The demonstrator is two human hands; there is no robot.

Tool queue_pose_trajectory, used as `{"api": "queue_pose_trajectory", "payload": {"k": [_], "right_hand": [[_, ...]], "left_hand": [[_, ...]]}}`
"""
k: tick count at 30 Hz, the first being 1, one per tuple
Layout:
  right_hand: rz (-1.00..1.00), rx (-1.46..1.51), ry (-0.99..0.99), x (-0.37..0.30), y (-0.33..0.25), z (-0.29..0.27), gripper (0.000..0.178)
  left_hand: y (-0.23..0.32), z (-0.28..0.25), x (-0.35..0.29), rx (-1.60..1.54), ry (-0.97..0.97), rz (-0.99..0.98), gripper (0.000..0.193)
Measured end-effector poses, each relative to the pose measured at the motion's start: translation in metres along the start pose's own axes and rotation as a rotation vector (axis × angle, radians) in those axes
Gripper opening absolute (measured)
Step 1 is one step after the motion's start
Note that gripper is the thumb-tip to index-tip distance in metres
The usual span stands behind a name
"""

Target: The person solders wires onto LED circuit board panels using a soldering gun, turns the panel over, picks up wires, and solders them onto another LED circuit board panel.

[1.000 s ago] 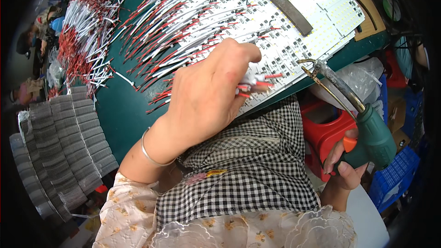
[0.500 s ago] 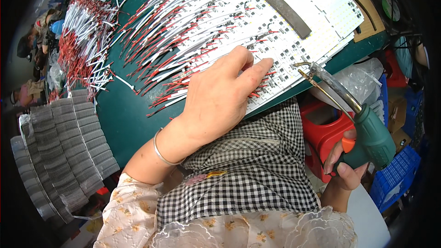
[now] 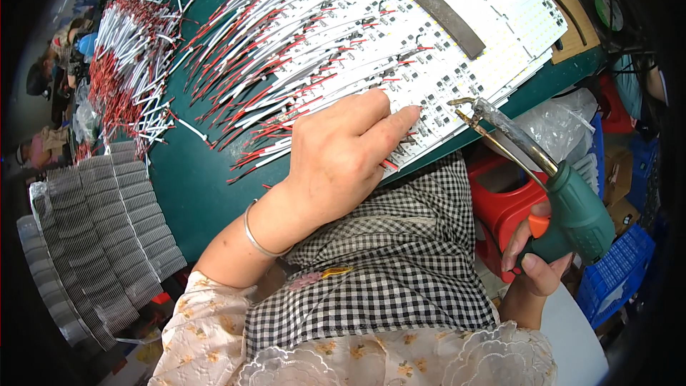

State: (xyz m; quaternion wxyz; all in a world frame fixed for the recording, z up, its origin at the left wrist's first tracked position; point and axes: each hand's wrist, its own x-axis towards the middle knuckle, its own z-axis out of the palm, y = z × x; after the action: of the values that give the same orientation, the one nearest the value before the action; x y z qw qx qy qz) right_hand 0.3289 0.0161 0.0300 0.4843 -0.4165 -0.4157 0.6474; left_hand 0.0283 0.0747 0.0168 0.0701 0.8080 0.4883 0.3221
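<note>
My left hand (image 3: 343, 150), fingers curled and pressed together, rests over the near edge of a white circuit board sheet (image 3: 457, 89). Its index fingertip touches down among the small black parts; the thumb tip and anything pinched beneath are hidden. Red and white wires (image 3: 286, 93) lie in rows across the sheet, several of them passing under this hand. On the right, my right hand (image 3: 539, 261) grips a green soldering gun (image 3: 582, 214) by its handle, around the orange trigger. The gun's bent metal tip and thin feed tube hang just over the sheet's near right edge.
A dark curved bar (image 3: 429, 3) lies across the boards. To the left, a heap of loose red and white wires (image 3: 132, 64) sits on the green table (image 3: 193, 200), near stacked grey ribbed strips (image 3: 107, 236). A red stool (image 3: 507, 207) and blue crate (image 3: 614, 271) stand right.
My left hand has shifted slightly toward me, its index fingertip lower and closer in. The soldering gun's tip has moved a little left.
</note>
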Motion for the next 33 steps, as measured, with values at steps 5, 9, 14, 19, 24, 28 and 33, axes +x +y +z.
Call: {"api": "queue_pose_trajectory", "payload": {"k": [5,9,14,19,24,28,33], "right_hand": [[0.037,-0.007,0.008,-0.002,0.001,-0.002,0.063],[0.012,0.000,0.041,-0.003,0.002,0.000,0.061],[0.032,-0.081,0.008,-0.006,0.005,-0.001,0.055],[0.021,-0.100,0.017,0.004,0.006,0.013,0.045],[0.000,-0.082,0.029,0.004,0.012,0.012,0.038],[0.066,-0.131,-0.009,0.007,0.007,0.014,0.036],[0.027,-0.164,0.025,0.009,0.005,0.015,0.036]], "left_hand": [[0.000,0.000,0.004,-0.018,0.021,0.005,0.044],[0.003,-0.002,0.006,-0.050,-0.006,-0.025,0.046],[0.005,-0.003,0.007,-0.065,-0.027,-0.062,0.047],[0.006,-0.002,0.004,-0.047,-0.042,-0.086,0.049],[0.005,-0.001,0.004,-0.045,-0.022,-0.076,0.030],[0.004,-0.001,0.004,-0.056,-0.023,-0.070,0.029],[0.004,-0.002,0.004,-0.053,-0.015,-0.060,0.028]]}}
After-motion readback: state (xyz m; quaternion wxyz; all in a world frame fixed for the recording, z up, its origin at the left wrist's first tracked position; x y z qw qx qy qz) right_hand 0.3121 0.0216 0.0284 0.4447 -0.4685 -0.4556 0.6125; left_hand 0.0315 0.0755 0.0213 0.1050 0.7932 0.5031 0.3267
